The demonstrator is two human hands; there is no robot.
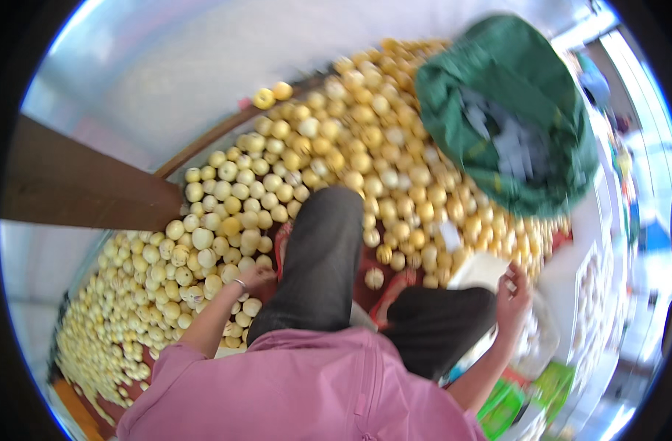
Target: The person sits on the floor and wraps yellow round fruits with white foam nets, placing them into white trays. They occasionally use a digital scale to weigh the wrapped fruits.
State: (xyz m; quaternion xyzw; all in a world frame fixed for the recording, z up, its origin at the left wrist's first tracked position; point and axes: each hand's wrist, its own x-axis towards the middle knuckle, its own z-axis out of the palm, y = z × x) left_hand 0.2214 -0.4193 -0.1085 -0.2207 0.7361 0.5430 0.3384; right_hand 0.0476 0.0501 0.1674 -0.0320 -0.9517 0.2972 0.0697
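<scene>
A broad heap of round yellow fruits [336, 129], some with purple streaks like pepino melons, lies before me and to my left. My left hand [257, 277] hangs low beside my left knee, close to the fruits at the heap's near edge. Blur hides whether its fingers touch or hold one. Over my right knee is my right hand [515, 297], its fingers curled around a small white piece [510, 285] whose kind is unclear. Just beyond that hand sits a pale, box-like surface [479, 269].
A large green fabric sack [512, 71] with white material [515, 146] inside stands at the far right. A brown post [88, 179] rises at left. Green plastic baskets [501, 402] and a clear plastic bag [542, 333] are at right. One loose fruit [374, 279] lies between my feet.
</scene>
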